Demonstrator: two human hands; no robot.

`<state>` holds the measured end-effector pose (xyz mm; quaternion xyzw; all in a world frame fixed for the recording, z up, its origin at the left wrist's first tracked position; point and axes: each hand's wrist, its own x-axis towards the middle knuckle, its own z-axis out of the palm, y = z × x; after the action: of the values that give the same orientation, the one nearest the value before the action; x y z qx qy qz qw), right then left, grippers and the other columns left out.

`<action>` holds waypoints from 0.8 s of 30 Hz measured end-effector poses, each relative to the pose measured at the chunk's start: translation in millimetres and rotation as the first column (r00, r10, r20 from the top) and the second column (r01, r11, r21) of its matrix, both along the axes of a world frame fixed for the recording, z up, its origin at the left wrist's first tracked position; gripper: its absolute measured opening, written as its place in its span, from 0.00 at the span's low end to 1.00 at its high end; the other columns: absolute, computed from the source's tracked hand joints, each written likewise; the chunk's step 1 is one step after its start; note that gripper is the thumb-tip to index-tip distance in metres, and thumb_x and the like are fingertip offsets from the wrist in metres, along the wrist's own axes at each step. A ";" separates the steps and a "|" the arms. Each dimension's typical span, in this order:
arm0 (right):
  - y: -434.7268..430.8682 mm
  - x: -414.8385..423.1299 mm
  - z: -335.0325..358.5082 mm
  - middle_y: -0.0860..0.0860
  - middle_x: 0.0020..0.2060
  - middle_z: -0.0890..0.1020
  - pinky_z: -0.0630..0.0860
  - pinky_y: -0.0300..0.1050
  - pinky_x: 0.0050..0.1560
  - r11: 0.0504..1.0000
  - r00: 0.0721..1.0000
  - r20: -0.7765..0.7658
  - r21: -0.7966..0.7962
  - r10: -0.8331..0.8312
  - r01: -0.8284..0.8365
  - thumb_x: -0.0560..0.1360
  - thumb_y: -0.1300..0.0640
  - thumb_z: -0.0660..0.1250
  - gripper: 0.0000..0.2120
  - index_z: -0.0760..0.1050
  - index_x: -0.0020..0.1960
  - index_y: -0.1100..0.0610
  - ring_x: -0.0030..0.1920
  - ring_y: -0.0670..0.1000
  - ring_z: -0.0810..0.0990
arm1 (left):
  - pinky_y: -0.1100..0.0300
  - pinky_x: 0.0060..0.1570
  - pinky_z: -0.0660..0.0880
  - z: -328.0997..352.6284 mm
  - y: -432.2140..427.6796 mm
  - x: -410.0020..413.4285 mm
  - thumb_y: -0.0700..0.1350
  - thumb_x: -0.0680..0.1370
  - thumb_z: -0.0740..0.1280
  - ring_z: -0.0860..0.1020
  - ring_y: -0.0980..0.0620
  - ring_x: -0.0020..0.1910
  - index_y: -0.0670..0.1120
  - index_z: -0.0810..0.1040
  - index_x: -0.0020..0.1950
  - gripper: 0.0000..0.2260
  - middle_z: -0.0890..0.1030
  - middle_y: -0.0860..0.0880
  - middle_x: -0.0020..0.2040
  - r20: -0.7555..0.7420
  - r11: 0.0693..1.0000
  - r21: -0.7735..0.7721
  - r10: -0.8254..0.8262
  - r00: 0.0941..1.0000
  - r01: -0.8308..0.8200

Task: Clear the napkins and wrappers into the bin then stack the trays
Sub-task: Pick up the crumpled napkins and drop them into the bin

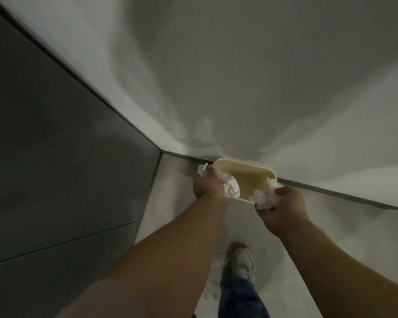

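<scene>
Left hand: our left hand point(207, 184), just left of the frame's centre, is closed around a crumpled white napkin point(202, 170) and grips the left edge of the tray.
Right hand: our right hand point(283, 203), lower right of centre, is clenched on a wad of white napkins point(264, 198) at the tray's right end.
Tray: we see a cream tray point(246, 177) held between both hands, tilted up so its inner face is toward us, in the middle of the frame.
Paper in tray: another crumpled white wrapper or napkin point(231, 187) lies against the tray's left side, touching the left hand.
Floor: pale floor point(331, 226) sits below the tray; a grey shoe point(241, 260) and blue trouser leg point(241, 299) show at the lower centre.
Surroundings: a dark panel point(55, 157) fills the left of the frame, blurred.
</scene>
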<state>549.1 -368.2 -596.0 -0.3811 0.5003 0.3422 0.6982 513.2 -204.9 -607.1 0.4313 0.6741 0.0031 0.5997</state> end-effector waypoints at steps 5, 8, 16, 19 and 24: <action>13.5 9.0 -54.4 0.61 0.60 0.82 0.80 0.47 0.37 0.996 1.000 -0.005 -0.085 -0.010 0.010 0.81 0.61 0.62 0.17 0.73 0.70 0.58 0.54 0.59 0.86 | 0.49 0.69 0.72 -49.3 -7.0 8.5 0.59 0.84 0.58 0.77 0.39 0.67 0.39 0.73 0.72 0.27 0.78 0.39 0.69 -0.038 0.998 -0.023 -0.052 0.998 0.051; 19.0 18.1 -79.2 0.57 0.70 0.75 0.80 0.40 0.50 0.992 0.995 -0.013 -0.081 -0.096 0.095 0.81 0.57 0.67 0.23 0.68 0.75 0.53 0.64 0.58 0.80 | 0.44 0.67 0.75 -64.6 -16.5 10.9 0.63 0.82 0.59 0.80 0.40 0.63 0.42 0.75 0.71 0.29 0.81 0.42 0.63 0.147 0.971 -0.230 0.106 0.983 -0.070; 10.9 13.9 -108.9 0.56 0.74 0.71 0.75 0.57 0.67 0.979 0.974 0.135 -0.123 0.180 -0.164 0.83 0.52 0.62 0.23 0.67 0.76 0.58 0.73 0.58 0.72 | 0.56 0.56 0.73 -79.8 -14.1 -4.0 0.57 0.82 0.63 0.79 0.50 0.54 0.47 0.79 0.62 0.16 0.80 0.49 0.56 0.193 0.941 -0.305 -0.089 0.977 0.146; 10.7 12.9 -102.5 0.57 0.68 0.76 0.78 0.54 0.59 0.959 0.959 0.146 -0.182 0.244 -0.216 0.83 0.53 0.63 0.17 0.73 0.68 0.59 0.67 0.58 0.77 | 0.52 0.62 0.73 -74.5 -7.2 -14.5 0.55 0.83 0.63 0.79 0.46 0.60 0.43 0.78 0.67 0.19 0.81 0.46 0.62 0.174 0.935 -0.297 -0.146 0.974 0.193; 24.3 17.2 -61.3 0.55 0.53 0.82 0.81 0.49 0.49 0.914 0.920 0.174 -0.277 0.352 -0.297 0.83 0.57 0.63 0.06 0.76 0.58 0.57 0.53 0.53 0.83 | 0.50 0.61 0.75 -33.9 8.5 -23.4 0.49 0.83 0.64 0.81 0.46 0.52 0.42 0.80 0.59 0.12 0.83 0.45 0.51 0.190 0.952 -0.196 -0.196 0.962 0.233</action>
<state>566.2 -343.9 -657.2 -0.5780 0.3875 0.3449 0.6299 489.9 -196.4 -641.0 0.4324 0.5664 -0.0995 0.6945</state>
